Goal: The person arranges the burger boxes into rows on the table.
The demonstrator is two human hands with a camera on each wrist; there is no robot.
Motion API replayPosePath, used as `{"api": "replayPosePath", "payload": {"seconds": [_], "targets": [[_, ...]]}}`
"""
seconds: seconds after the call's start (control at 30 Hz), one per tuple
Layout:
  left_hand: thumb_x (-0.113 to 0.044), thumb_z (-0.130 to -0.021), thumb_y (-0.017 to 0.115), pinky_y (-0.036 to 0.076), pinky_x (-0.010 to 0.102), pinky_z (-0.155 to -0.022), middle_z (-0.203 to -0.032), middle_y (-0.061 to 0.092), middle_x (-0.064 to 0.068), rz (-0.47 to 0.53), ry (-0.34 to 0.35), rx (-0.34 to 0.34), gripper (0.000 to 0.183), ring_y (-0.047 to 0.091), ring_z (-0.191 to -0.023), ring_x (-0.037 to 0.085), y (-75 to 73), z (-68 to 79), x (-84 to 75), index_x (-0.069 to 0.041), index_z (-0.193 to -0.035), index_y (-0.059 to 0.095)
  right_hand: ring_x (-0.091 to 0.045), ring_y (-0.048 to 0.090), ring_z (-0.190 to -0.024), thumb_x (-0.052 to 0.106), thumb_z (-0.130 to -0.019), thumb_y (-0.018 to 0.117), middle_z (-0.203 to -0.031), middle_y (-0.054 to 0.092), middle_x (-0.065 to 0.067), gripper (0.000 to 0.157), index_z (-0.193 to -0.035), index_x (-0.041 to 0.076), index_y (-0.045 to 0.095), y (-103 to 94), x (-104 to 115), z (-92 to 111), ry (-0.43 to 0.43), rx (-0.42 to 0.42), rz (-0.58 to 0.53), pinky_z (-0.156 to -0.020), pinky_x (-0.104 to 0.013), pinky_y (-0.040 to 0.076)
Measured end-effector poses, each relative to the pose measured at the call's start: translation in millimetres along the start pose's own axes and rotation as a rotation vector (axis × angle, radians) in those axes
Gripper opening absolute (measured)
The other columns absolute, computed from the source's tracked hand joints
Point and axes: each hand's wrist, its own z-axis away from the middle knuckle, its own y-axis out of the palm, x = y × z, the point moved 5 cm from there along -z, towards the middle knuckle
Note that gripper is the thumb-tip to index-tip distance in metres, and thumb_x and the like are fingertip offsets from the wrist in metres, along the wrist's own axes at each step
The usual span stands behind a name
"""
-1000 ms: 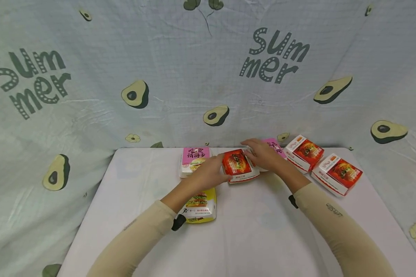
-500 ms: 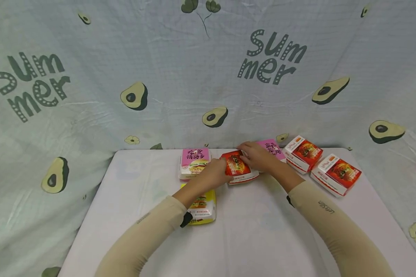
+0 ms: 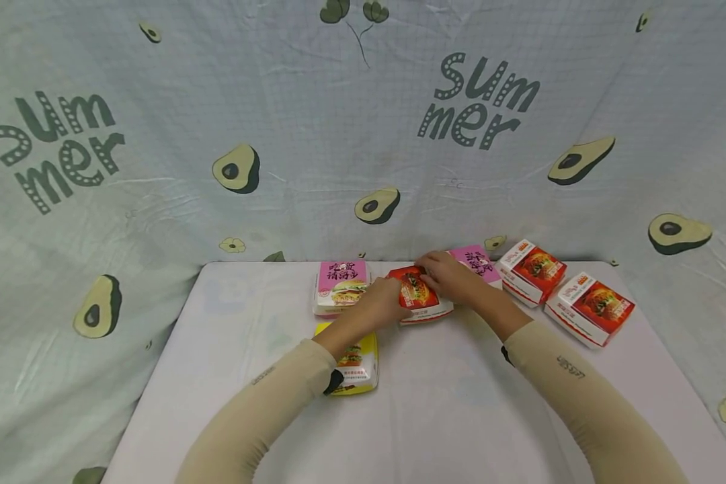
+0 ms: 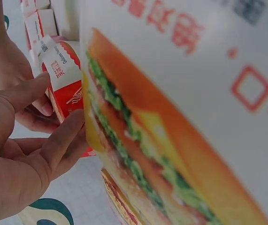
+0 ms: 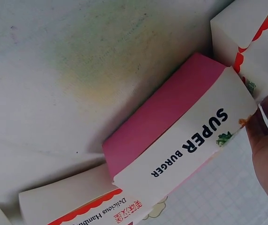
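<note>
The left hand [image 3: 382,304] grips the left edge of the red burger box [image 3: 422,297], which sits between it and the right hand [image 3: 454,277], curled on the opposite side, near the bench's [image 3: 460,403] far edge, between two pink boxes [image 3: 343,288].

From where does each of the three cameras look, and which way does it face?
Head: worn on the head, facing forward and down at the table and patterned cloth; left hand, right hand and sleeves show.
Left wrist: on that wrist, looking past the yellow box toward the held red box; parts of both hands show.
Right wrist: on that wrist, facing a pink box; part of the right hand shows at the right edge.
Head and left wrist share both hands and the held red box.
</note>
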Motion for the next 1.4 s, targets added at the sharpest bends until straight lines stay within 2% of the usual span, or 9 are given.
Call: {"api": "replayPosePath", "payload": {"seconds": [0.27,0.5,0.73,1.03,1.23,1.4], "targets": [[-0.019,-0.09,0.081,0.059,0.036,-0.092,-0.117,0.072,0.013,-0.027,0.011,-0.003,0.042,0.064,-0.097,0.021,1.4,1.9,-0.1,0.002,-0.124,0.066,-0.038,0.056,-0.13,0.02,-0.104,0.062,-0.137,0.06,-0.021,0.038,-0.135,-0.001,0.062,1.5,8,5,0.018,-0.028,0.007,-0.113,-0.052,0.046],[-0.015,-0.09,0.081,0.06,0.035,-0.082,-0.113,0.073,0.015,-0.062,0.024,-0.005,0.039,0.065,-0.089,0.021,1.4,2.5,2.3,0.002,-0.122,0.066,-0.038,0.059,-0.125,0.019,-0.105,0.062,-0.132,0.062,-0.021,0.036,-0.133,-0.003,0.063,5.2,13,12,0.037,-0.048,0.057,-0.111,-0.051,0.048],[-0.006,-0.091,0.077,0.058,0.033,-0.079,-0.115,0.072,0.017,0.033,0.038,0.027,0.036,0.064,-0.087,0.021,0.5,3.4,9.6,0.003,-0.123,0.063,-0.035,0.059,-0.121,0.023,-0.104,0.063,-0.13,0.062,-0.02,0.04,-0.137,-0.001,0.061,8.5,16,22,0.118,-0.053,0.062,-0.108,-0.049,0.051],[0.005,-0.088,0.072,0.059,0.037,-0.086,-0.12,0.071,0.018,0.128,0.06,0.036,0.044,0.066,-0.095,0.025,-1.9,3.4,12.9,0.002,-0.131,0.061,-0.036,0.059,-0.123,0.025,-0.104,0.064,-0.131,0.062,-0.021,0.042,-0.137,-0.002,0.061,6.1,20,38,0.147,-0.074,0.063,-0.106,-0.05,0.052],[0.005,-0.089,0.071,0.056,0.041,-0.101,-0.129,0.068,0.02,0.145,0.067,0.032,0.051,0.066,-0.114,0.03,-4.1,2.4,15.7,0.004,-0.138,0.058,-0.036,0.059,-0.12,0.024,-0.103,0.065,-0.128,0.061,-0.021,0.044,-0.138,-0.001,0.06,4.1,23,50,0.165,-0.077,0.038,-0.103,-0.051,0.053],[0.003,-0.091,0.07,0.056,0.041,-0.101,-0.129,0.067,0.02,0.158,0.064,0.043,0.048,0.064,-0.11,0.029,-5.3,1.7,16.5,0.005,-0.138,0.058,-0.037,0.059,-0.122,0.025,-0.102,0.065,-0.13,0.061,-0.022,0.045,-0.137,-0.003,0.059,3.0,27,60,0.198,-0.065,0.013,-0.103,-0.053,0.053]]}}
